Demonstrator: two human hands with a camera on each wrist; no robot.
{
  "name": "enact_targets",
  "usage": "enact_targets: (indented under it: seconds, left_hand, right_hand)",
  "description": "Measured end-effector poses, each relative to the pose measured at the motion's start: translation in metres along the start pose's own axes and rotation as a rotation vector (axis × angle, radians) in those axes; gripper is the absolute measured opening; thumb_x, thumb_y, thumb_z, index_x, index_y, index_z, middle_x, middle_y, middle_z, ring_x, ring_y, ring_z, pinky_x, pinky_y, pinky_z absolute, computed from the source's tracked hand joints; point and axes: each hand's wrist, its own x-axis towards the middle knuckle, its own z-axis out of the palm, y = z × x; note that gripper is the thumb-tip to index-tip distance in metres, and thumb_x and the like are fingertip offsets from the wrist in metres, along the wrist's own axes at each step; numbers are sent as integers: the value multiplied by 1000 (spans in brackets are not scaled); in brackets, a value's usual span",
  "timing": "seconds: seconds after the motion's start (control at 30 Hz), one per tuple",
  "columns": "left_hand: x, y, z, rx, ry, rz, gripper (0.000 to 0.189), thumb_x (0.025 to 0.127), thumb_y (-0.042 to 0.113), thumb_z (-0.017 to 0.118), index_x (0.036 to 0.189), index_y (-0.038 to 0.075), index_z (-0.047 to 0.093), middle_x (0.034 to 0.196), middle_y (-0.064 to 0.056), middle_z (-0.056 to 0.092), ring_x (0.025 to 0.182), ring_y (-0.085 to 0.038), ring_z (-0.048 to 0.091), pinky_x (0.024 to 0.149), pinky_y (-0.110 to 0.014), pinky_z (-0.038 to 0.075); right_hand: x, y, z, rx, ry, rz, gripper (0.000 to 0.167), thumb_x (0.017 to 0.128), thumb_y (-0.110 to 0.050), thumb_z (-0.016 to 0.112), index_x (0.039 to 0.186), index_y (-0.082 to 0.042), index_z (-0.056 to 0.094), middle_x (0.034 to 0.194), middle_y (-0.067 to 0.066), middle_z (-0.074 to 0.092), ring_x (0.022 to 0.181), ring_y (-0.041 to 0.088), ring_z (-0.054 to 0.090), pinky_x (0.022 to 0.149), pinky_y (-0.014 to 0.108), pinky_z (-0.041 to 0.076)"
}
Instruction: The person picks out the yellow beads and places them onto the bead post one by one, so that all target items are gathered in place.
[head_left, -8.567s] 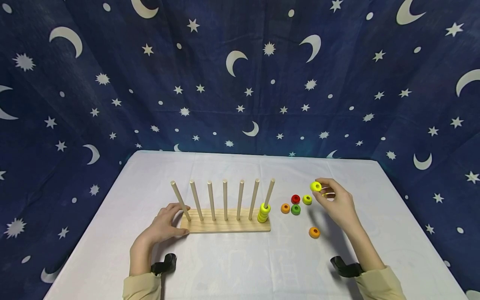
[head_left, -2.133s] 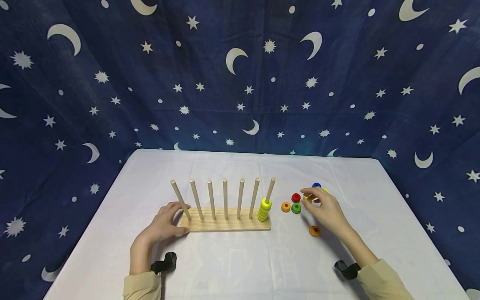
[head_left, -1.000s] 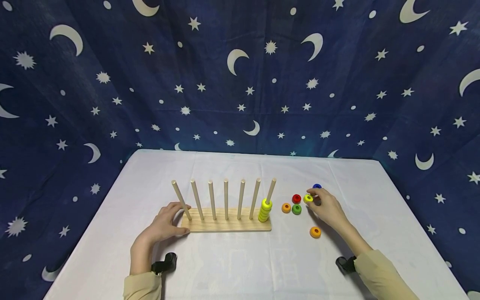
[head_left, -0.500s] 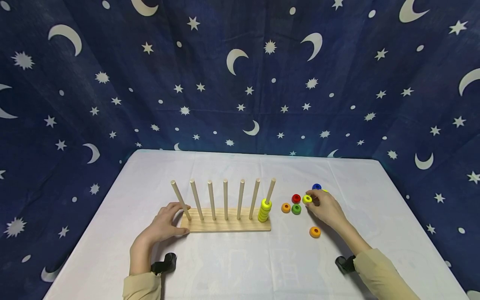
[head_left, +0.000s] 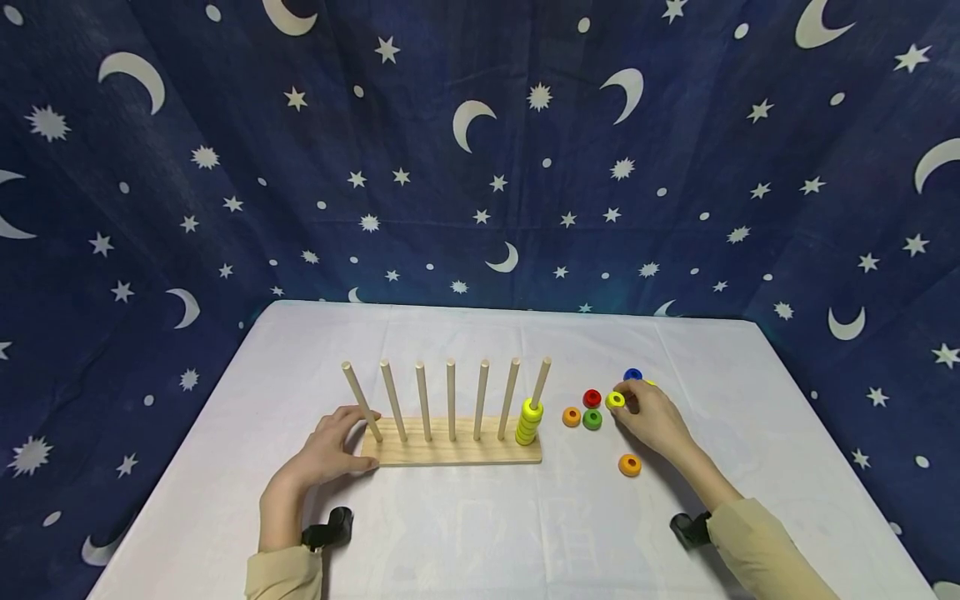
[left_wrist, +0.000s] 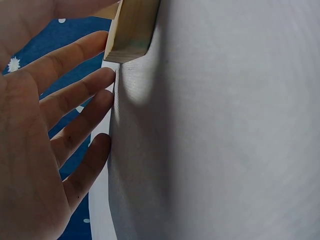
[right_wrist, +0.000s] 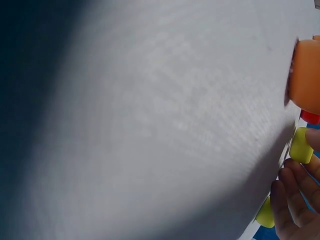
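Observation:
My left hand [head_left: 326, 448] grips the left end of a wooden peg board [head_left: 450, 452], thumb at the front edge and fingers at the back. In the left wrist view the board's end [left_wrist: 132, 32] sits by the index fingertip, the other fingers spread. Yellow beads [head_left: 528, 423] are stacked on the rightmost peg; the other pegs are bare. On the right, my right hand [head_left: 656, 421] pinches a yellow bead [head_left: 615, 401] between thumb and fingers, close over the cloth. The right wrist view shows that yellow bead [right_wrist: 300, 146] at the thumb tip.
Left of the right hand lie a red bead [head_left: 592, 398], a green bead [head_left: 592, 419] and an orange bead [head_left: 572, 417]. A blue bead [head_left: 633, 375] and a partly hidden yellow bead [head_left: 651, 384] lie behind it. Another orange bead [head_left: 630, 465] lies nearer.
The yellow bead held 8.6 seconds ago has left the right hand, and the yellow stack is taller. The right hand has since come down onto another yellow bead and pinches it. The left hand stays put.

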Motion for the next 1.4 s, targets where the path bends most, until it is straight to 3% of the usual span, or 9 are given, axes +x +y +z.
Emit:
enact_targets:
  seconds: [0.23,0.43,0.7,1.07,1.4]
  left_hand:
    - [-1,-1,0,4,6,11,61,67,21,82,123,14,60,139,-18,48,125,-42,42,100,-67,33]
    - [0,0,0,6,3,8,61,67,22,82,123,15,60,139,-17,47,125,-41,41,100,-67,33]
    - [0,-1,0,7,5,14,60,67,21,82,123,14,60,138,-17,48,124,-40,42,100,-66,34]
    - [0,0,0,-2,2,6,60,67,21,83,122,14,60,138,-17,49,125,-41,42,100,-68,34]
    - [0,-2,0,-10,5,14,60,67,20,82,122,15,60,138,-17,49,124,-41,42,100,-66,35]
  right_hand:
    - [-1,-2,-1,29,-25,40,35,85,-18,69,116,-3,59,105,16,65,92,28,60,82,46,51]
    - [-2,-3,-3,51,5,25,34,86,-19,68,115,-4,58,101,15,67,85,24,60,70,37,50]
    - [-3,-8,-6,80,36,-2,32,86,-16,68,114,-4,59,108,17,66,87,26,62,68,31,49]
    - [-5,-18,-11,124,86,-46,34,84,-14,70,115,-5,60,108,17,66,87,28,66,77,44,53]
    - [-6,-34,-13,175,86,-57,33,86,-10,67,118,-5,59,112,18,64,92,28,63,81,44,55]
